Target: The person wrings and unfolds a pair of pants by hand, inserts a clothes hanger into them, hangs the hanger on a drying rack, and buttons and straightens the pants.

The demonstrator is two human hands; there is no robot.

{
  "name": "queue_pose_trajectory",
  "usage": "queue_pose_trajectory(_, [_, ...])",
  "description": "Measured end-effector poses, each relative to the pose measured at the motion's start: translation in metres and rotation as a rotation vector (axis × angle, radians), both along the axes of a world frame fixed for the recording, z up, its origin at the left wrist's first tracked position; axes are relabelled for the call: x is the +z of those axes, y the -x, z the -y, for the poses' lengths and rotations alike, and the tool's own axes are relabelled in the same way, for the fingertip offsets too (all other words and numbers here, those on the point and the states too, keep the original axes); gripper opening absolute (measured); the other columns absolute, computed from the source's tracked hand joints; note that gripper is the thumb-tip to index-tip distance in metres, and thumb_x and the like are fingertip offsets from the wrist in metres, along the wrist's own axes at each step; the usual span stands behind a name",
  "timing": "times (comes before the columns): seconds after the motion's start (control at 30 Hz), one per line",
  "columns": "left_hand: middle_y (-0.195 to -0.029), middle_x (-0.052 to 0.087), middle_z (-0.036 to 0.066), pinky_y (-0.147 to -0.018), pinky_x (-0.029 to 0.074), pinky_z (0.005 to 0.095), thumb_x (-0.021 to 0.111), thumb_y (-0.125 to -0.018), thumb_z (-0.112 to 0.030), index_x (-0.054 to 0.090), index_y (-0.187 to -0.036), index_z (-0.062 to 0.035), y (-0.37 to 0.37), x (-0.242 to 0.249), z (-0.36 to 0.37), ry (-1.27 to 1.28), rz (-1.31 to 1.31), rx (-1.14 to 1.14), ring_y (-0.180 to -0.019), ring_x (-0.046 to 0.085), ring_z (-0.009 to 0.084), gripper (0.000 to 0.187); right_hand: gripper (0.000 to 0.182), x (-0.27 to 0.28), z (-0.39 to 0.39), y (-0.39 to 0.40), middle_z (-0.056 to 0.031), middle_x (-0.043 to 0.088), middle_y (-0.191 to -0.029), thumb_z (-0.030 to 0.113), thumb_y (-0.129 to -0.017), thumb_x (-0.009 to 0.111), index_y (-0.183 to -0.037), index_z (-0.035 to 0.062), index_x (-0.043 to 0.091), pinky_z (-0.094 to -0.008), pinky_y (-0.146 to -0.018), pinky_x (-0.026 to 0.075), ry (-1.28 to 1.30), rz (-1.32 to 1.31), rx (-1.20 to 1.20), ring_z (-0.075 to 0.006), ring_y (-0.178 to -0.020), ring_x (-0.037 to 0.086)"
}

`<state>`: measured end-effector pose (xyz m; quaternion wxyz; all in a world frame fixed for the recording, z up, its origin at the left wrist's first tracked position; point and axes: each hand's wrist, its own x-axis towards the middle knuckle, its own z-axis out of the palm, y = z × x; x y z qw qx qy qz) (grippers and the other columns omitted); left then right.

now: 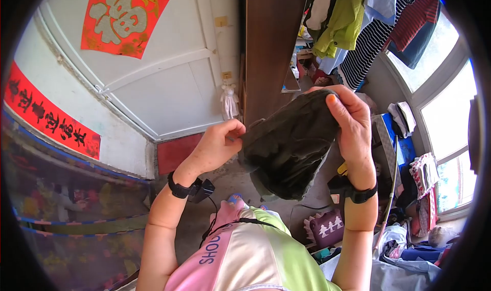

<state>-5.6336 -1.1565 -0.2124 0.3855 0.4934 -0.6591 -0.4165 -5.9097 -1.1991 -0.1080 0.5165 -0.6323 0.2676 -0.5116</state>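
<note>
Fingers of the right hand [355, 114] pinch the dark cloth's [289, 150] upper corner, thumb on top — left hand [220, 141] curled at the opposite edge, its grip unclear.

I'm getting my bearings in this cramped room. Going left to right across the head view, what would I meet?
Red banner with black writing, red square with a large silvery character, left hand, dark cloth, right hand, bright window.
</note>
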Motion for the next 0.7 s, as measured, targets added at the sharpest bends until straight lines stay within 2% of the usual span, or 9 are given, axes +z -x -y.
queue_pose_trajectory(0.03, [-0.096, 0.061, 0.000, -0.075, 0.048, 0.0229, 0.054, -0.083, 0.010, 0.059, -0.105, 0.0004, 0.003, 0.009, -0.003, -0.001, -0.005, -0.001, -0.090, 0.054, 0.0042, 0.024, 0.025, 0.001, 0.000, 0.004, -0.0077, 0.071, -0.103, 0.015, -0.103, 0.056, -0.112, -0.0060, 0.065, -0.0250, -0.088, 0.051, 0.010, 0.002, -0.016, -0.0117, -0.094, 0.065])
queue_pose_trajectory(0.13, [-0.094, 0.061, -0.002, -0.080, 0.047, 0.0228, 0.052, -0.086, 0.006, 0.059, -0.103, 0.0008, 0.003, 0.009, 0.005, -0.134, -0.380, -0.175, -0.090, 0.056, 0.0058, 0.020, 0.024, 0.003, -0.001, 0.021, -0.0076, 0.071, -0.104, 0.014, -0.102, 0.056, -0.113, -0.0058, 0.065, -0.0246, -0.088, 0.051, 0.027, -0.008, -0.061, -0.0111, -0.095, 0.065])
queue_pose_trajectory(0.17, [-0.095, 0.060, -0.004, -0.083, 0.044, 0.0211, 0.048, -0.087, 0.005, 0.059, -0.105, 0.0004, 0.004, 0.016, 0.004, -0.171, -0.412, -0.241, -0.091, 0.054, 0.0036, 0.022, 0.024, 0.004, -0.002, 0.026, -0.0076, 0.071, -0.104, 0.013, -0.102, 0.056, -0.113, -0.0058, 0.065, -0.0245, -0.088, 0.051, 0.034, -0.010, -0.077, -0.0110, -0.095, 0.065])
queue_pose_trajectory(0.27, [-0.093, 0.060, -0.003, -0.081, 0.045, 0.0233, 0.055, -0.087, 0.003, 0.058, -0.107, -0.0007, 0.002, 0.018, 0.011, -0.192, -0.340, -0.326, -0.090, 0.055, 0.0056, 0.021, 0.022, 0.008, -0.009, 0.028, -0.0076, 0.071, -0.105, 0.011, -0.102, 0.055, -0.114, -0.0059, 0.065, -0.0241, -0.087, 0.051, 0.027, -0.017, -0.067, -0.0106, -0.095, 0.065])
queue_pose_trajectory(0.37, [-0.096, 0.060, 0.001, -0.085, 0.045, 0.0251, 0.065, -0.087, -0.005, 0.056, -0.111, -0.0010, 0.037, 0.044, 0.014, 0.231, -0.113, -0.189, -0.093, 0.054, 0.0067, 0.026, 0.020, 0.012, -0.016, 0.015, -0.0061, 0.070, -0.101, 0.006, -0.101, 0.055, -0.113, -0.0061, 0.065, -0.0239, -0.085, 0.051, 0.039, -0.109, -0.039, -0.0092, -0.093, 0.063])
queue_pose_trajectory(0.47, [-0.091, 0.062, 0.003, -0.081, 0.048, 0.0277, 0.071, -0.087, -0.007, 0.057, -0.108, -0.0019, 0.077, 0.093, 0.011, 0.331, -0.090, -0.181, -0.088, 0.056, 0.0083, 0.026, 0.019, 0.006, -0.015, 0.003, -0.0025, 0.068, -0.092, 0.006, -0.099, 0.059, -0.114, -0.0031, 0.065, -0.0242, -0.079, 0.050, 0.117, -0.246, -0.050, -0.0074, -0.086, 0.060])
queue_pose_trajectory(0.6, [-0.076, 0.060, 0.003, -0.068, 0.048, 0.0260, 0.071, -0.087, -0.002, 0.059, -0.098, -0.0015, 0.086, 0.107, 0.034, 0.506, 0.132, -0.043, -0.073, 0.055, 0.0076, 0.016, 0.016, 0.000, -0.007, 0.015, -0.0054, 0.063, -0.107, 0.002, -0.094, 0.064, -0.110, -0.0008, 0.064, -0.0248, -0.075, 0.050, 0.292, -0.225, -0.151, -0.0064, -0.084, 0.058])
queue_pose_trajectory(0.63, [-0.075, 0.059, 0.003, -0.066, 0.047, 0.0255, 0.071, -0.086, -0.001, 0.058, -0.096, -0.0010, 0.086, 0.112, 0.037, 0.564, 0.142, -0.013, -0.072, 0.054, 0.0072, 0.016, 0.026, -0.003, -0.005, 0.023, -0.0071, 0.058, -0.118, 0.001, -0.088, 0.071, -0.111, 0.0007, 0.059, -0.0256, -0.076, 0.051, 0.193, -0.188, -0.117, -0.0083, -0.087, 0.060])
queue_pose_trajectory(0.7, [-0.071, 0.058, 0.003, -0.063, 0.046, 0.0254, 0.068, -0.086, 0.001, 0.057, -0.092, -0.0002, 0.090, 0.124, 0.040, 0.693, 0.158, 0.040, -0.068, 0.054, 0.0076, 0.013, 0.036, -0.029, -0.006, 0.029, -0.0076, 0.057, -0.120, 0.003, -0.083, 0.076, -0.113, 0.0032, 0.055, -0.0276, -0.077, 0.052, 0.216, -0.209, -0.206, -0.0119, -0.090, 0.062])
